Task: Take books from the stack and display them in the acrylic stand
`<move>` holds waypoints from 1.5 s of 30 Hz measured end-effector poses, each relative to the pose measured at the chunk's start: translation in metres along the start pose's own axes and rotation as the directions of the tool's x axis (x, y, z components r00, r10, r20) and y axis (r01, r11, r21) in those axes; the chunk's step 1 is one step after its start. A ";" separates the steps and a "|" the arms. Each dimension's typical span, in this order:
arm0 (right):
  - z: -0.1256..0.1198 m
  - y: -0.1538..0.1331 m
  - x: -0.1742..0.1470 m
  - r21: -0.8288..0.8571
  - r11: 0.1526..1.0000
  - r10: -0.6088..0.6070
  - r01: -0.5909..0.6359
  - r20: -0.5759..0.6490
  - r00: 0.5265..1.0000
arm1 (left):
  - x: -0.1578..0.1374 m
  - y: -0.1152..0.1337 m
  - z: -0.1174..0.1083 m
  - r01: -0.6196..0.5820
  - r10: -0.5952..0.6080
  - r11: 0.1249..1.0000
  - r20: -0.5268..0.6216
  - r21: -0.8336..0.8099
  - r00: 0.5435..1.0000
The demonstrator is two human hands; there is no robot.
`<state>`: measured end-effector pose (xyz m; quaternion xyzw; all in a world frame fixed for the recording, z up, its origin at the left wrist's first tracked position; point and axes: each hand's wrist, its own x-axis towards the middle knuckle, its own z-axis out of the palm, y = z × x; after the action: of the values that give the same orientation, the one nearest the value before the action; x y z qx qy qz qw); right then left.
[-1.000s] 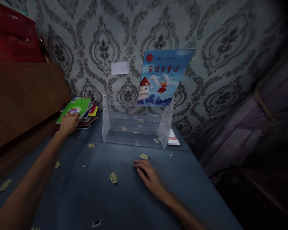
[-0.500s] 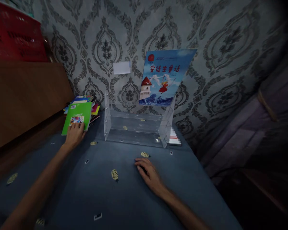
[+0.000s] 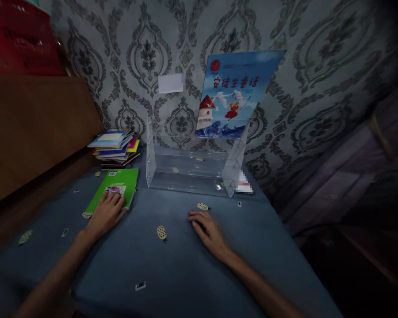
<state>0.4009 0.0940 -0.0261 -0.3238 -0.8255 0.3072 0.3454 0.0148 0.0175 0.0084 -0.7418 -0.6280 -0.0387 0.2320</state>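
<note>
My left hand (image 3: 108, 212) has its fingers on the cover of a green book (image 3: 130, 179), with the thumb at its near right edge. A barcode and a small colourful picture show on that cover. Behind it is a stack of books (image 3: 111, 145). My right hand (image 3: 208, 229) rests on the blue cloth, empty, its fingers loosely bent and the thumb apart. A clear tiered rack (image 3: 189, 180) stands beyond both hands. On its top right, a blue picture book (image 3: 234, 95) with a castle, waves and red Chinese characters leans upright.
The blue tablecloth (image 3: 182, 282) carries pineapple prints. A wooden cabinet (image 3: 36, 128) with a red box (image 3: 23, 44) on top stands at left. A white card (image 3: 170, 83) is upright above the rack. A pixelated white and red item (image 3: 243, 183) lies right of the rack.
The green book has come off the stack toward me and slightly right with my left hand, uncovering the books behind. My right hand stays in place. The view has shifted slightly.
</note>
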 end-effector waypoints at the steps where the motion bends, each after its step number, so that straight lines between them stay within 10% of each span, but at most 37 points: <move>1: 0.000 0.000 0.000 0.002 1.000 -0.001 0.001 0.004 1.000 | -0.002 0.001 -0.002 0.000 0.002 0.999 0.028 -0.044 1.000; 7: 0.000 -0.002 0.002 0.004 1.000 -0.001 0.001 -0.005 1.000 | 0.024 -0.029 -0.004 0.175 -0.122 0.954 0.220 -0.242 0.968; 11: -0.001 -0.002 0.001 0.000 1.000 -0.009 0.009 -0.001 1.000 | 0.060 -0.062 0.015 0.464 -0.419 0.882 0.311 -0.086 0.853; 18: -0.003 -0.005 0.001 -0.005 1.000 -0.006 0.006 0.016 1.000 | 0.089 -0.088 0.058 0.513 -0.453 0.853 0.357 -0.092 0.817; 45: -0.003 -0.008 0.001 -0.027 0.998 -0.049 0.049 0.028 0.998 | 0.024 -0.027 0.028 0.496 -0.437 0.864 0.361 -0.087 0.824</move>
<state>0.4007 0.0907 -0.0183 -0.3039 -0.8420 0.2918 0.3369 -0.0123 0.0534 -0.0006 -0.5783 -0.8144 -0.0259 0.0405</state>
